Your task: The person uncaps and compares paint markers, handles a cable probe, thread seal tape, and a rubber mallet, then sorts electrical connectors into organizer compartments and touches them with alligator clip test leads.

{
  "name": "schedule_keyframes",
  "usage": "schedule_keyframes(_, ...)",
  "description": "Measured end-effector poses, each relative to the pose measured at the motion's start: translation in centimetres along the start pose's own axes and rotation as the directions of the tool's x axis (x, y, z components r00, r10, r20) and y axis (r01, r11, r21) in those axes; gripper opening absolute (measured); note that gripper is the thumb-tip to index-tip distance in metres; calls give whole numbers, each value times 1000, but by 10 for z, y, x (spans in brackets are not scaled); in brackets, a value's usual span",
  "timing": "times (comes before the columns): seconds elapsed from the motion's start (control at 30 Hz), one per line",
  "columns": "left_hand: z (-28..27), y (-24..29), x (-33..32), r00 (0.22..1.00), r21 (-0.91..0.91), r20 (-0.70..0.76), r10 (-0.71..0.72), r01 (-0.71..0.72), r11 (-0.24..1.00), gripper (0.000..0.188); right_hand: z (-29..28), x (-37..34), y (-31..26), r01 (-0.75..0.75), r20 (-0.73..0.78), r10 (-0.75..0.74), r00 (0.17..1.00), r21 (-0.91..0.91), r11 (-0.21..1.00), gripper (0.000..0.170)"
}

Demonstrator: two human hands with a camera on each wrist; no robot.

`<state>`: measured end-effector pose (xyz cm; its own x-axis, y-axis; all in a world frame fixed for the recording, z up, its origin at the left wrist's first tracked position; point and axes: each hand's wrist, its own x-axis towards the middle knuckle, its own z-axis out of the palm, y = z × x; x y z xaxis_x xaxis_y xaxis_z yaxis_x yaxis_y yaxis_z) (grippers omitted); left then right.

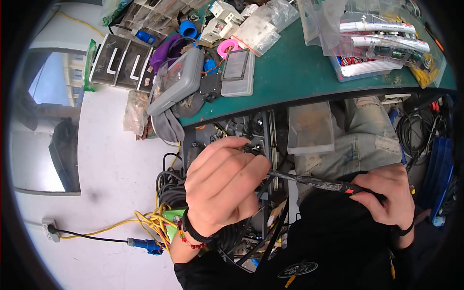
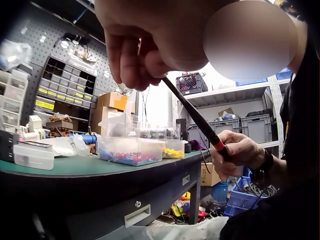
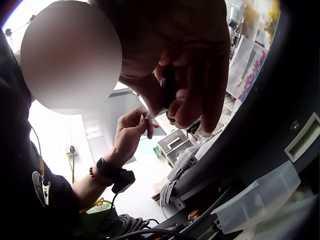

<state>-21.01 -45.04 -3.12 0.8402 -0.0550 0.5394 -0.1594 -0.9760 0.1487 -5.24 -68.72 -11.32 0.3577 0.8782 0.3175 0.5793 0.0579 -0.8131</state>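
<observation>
A dark rod-like tool [image 1: 314,182] with a red band spans the gap between the two hands, in front of the body. My left hand [image 1: 222,186] pinches its thin end between thumb and fingers. Around the thicker end, beside the red band, my right hand [image 1: 386,195] has its thumb and fingers curled. In the left wrist view the tool [image 2: 192,112] slants down from the left hand [image 2: 145,45] to the right hand [image 2: 240,152]. The right wrist view shows the left hand [image 3: 131,131] beyond the right hand [image 3: 185,75]; the tool is mostly hidden there.
A green table [image 1: 285,63] lies ahead, bearing a grey case [image 1: 179,79], a clear small box [image 1: 238,72] and boxes of connectors [image 1: 369,67]. An empty clear tray [image 1: 311,128] sits under its edge. Coiled cables [image 1: 171,188] hang at the left, others [image 1: 415,135] at the right.
</observation>
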Motion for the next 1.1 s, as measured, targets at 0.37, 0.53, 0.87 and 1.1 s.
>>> schedule_keyframes(0.37, 8, 0, 1, 977, -116, -19, -214, 210, 971, 10, -1, 0, -2, -58, -100, 71, 992, 126, 990, 22)
schedule_keyframes(0.53, 13, -2, -4, 929, -116, 0, -371, 368, 922, 18, -4, -5, 3, -42, -221, 112, 969, 302, 952, 33)
schedule_keyframes(0.87, 23, 24, 8, 878, -46, 315, -360, 393, 918, 19, -3, -5, 1, 44, -413, 101, 905, 327, 944, 27)
schedule_keyframes(1.1, 26, 50, 8, 929, -402, 339, -152, 289, 869, 34, 11, 0, -3, 100, -321, 46, 946, 423, 901, 24)
